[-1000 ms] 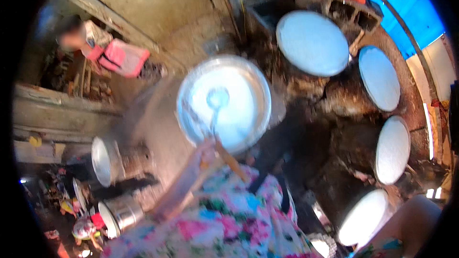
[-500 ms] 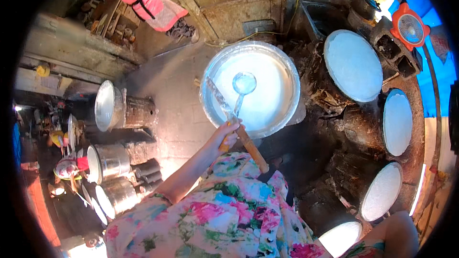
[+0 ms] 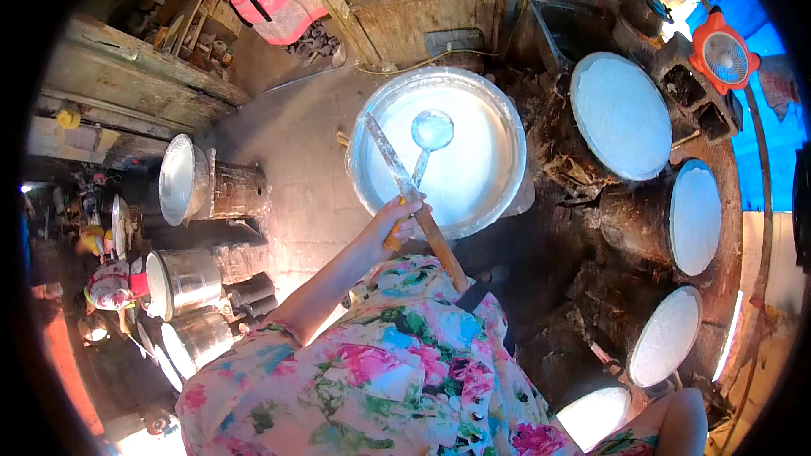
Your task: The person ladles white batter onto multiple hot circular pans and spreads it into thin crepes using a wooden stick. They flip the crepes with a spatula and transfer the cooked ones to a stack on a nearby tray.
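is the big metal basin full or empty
Neither, partly full: white contents spread across the basin, with a band of its inner wall showing above them; their depth I cannot tell.

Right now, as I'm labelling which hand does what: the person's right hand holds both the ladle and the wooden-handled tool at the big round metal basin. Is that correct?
Not quite: the head view shows that it is the left hand, not the right, that holds both the ladle and the wooden-handled tool at the big round metal basin.
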`<state>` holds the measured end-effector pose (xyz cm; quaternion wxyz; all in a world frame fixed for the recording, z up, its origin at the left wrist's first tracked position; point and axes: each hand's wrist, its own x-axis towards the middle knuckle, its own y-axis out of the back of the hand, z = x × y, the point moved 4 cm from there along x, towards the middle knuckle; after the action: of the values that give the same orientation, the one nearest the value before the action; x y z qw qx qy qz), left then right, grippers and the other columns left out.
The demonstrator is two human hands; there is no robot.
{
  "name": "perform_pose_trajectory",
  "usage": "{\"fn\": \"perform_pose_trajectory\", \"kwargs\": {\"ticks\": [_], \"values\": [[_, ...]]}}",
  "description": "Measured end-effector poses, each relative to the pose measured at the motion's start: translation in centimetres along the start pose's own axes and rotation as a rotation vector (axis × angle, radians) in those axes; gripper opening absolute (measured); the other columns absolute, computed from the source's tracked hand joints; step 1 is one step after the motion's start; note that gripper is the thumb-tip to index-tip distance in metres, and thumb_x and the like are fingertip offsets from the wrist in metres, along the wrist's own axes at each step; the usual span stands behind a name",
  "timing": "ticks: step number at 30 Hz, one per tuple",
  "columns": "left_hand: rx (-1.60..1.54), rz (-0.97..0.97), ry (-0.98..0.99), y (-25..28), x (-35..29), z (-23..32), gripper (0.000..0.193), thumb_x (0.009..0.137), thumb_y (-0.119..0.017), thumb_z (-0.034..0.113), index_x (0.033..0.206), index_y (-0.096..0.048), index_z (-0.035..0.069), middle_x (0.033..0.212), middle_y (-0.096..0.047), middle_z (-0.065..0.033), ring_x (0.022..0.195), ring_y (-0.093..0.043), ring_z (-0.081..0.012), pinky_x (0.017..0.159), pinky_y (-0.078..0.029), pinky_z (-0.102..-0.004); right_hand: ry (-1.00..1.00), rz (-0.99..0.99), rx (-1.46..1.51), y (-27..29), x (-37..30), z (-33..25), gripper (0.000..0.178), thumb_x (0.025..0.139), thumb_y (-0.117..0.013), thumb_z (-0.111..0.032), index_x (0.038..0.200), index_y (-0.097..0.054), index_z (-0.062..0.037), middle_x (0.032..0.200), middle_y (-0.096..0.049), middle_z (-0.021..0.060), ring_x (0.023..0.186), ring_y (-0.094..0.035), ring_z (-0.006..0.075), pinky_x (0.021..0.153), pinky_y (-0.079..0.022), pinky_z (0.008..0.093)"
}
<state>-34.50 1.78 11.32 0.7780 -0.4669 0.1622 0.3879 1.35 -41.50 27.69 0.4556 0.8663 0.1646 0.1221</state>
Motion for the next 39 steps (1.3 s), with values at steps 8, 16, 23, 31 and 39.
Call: {"fn": "perform_pose_trajectory", "kwargs": {"ticks": [8, 16, 23, 31, 39], "values": [[0.006, 0.000, 0.043, 1.4, 0.2, 0.7, 0.033, 0.091, -0.063, 0.017, 0.118, -0.047, 0.009, 0.106, -0.059, -0.0089, 0.047, -0.039, 0.0003, 0.037, -0.032, -0.0129, 0.019, -0.009, -0.014, 0.0, -0.3, -1.5, 0.027, 0.093, -0.059, -0.027, 0.104, -0.062, -0.0036, 0.107, -0.062, 0.0073, 0.097, -0.057, 0.0174, 0.084, -0.047, 0.0323], [0.206, 0.043, 0.076, 2.0, 1.7, 1.2, 0.033, 0.091, -0.061, 0.016, 0.120, -0.049, 0.005, 0.100, -0.060, -0.0073, 0.044, -0.039, -0.0011, 0.034, -0.030, -0.0147, 0.048, 0.057, -0.018, 0.6, -1.6, -1.8, 0.025, 0.092, -0.060, -0.026, 0.102, -0.062, -0.0035, 0.107, -0.061, 0.0071, 0.096, -0.057, 0.0170, 0.083, -0.047, 0.0318], [-0.013, -0.022, 0.089, 4.5, 3.2, 0.4, 0.033, 0.095, -0.056, 0.016, 0.124, -0.050, 0.002, 0.097, -0.061, -0.0064, 0.041, -0.035, 0.0007, 0.034, -0.030, -0.0133, 0.181, 0.087, -0.042, 3.7, 0.4, -7.8, 0.023, 0.092, -0.061, -0.025, 0.100, -0.062, -0.0034, 0.106, -0.061, 0.0069, 0.095, -0.057, 0.0167, 0.082, -0.047, 0.0314], [-0.193, -0.062, 0.082, 4.5, 3.8, 0.3, 0.033, 0.100, -0.044, 0.011, 0.129, -0.046, -0.003, 0.105, -0.063, -0.0119, 0.041, -0.034, -0.0008, 0.032, -0.031, -0.0143, 0.529, 0.376, 0.053, 13.5, 2.7, -14.7, 0.021, 0.091, -0.062, -0.023, 0.098, -0.062, -0.0032, 0.105, -0.060, 0.0067, 0.093, -0.057, 0.0164, 0.081, -0.047, 0.0309], [-0.472, -0.029, 0.020, -2.6, 5.0, -3.3, 0.034, 0.103, -0.038, 0.012, 0.131, -0.042, -0.007, 0.105, -0.063, -0.0192, 0.040, -0.033, -0.0013, 0.032, -0.032, -0.0150, 0.083, 0.411, 0.250, -6.2, 22.9, 5.6, 0.017, 0.078, -0.076, -0.015, 0.083, -0.062, -0.0051, 0.096, -0.060, 0.0099, 0.091, -0.056, 0.0246, 0.079, -0.045, 0.0338]]}}
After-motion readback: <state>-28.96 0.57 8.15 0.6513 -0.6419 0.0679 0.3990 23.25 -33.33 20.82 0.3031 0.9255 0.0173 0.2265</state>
